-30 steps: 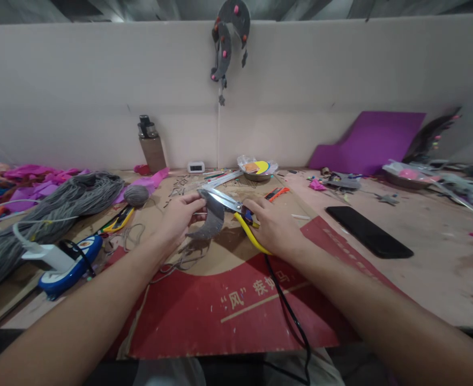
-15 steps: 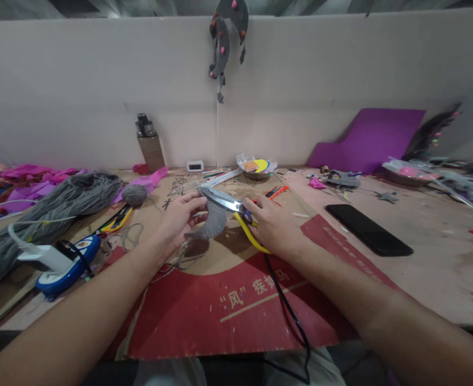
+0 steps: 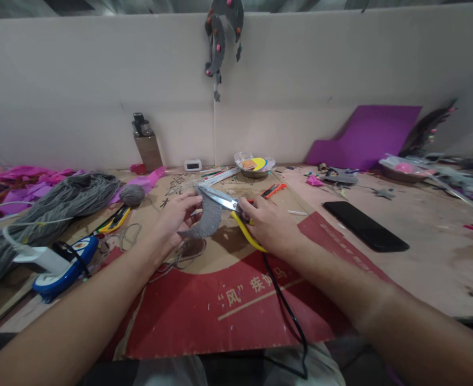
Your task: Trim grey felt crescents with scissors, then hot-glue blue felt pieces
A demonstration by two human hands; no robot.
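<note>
Near the middle of the view, my left hand [image 3: 182, 214] pinches a grey crescent-shaped piece [image 3: 207, 219] by its upper left side. My right hand [image 3: 262, 217] is closed on the handles of scissors [image 3: 222, 199], whose metal blades point left along the crescent's top edge. A yellow handle loop [image 3: 246, 233] hangs below my right hand. Grey yarn strands [image 3: 180, 260] lie on the cardboard [image 3: 204, 311] beneath my left hand.
To the left are a grey yarn bundle [image 3: 75, 201], a yarn ball [image 3: 132, 195], a yellow cutter [image 3: 118, 220] and a blue power strip [image 3: 65, 271]. A black phone [image 3: 365, 226] lies right. A bowl [image 3: 256, 172] stands behind; a decorated crescent [image 3: 218, 45] hangs above.
The whole view has shifted slightly, so things appear a little further left. Both hands keep their hold on the crescent and the scissors, with the blades still at its top edge.
</note>
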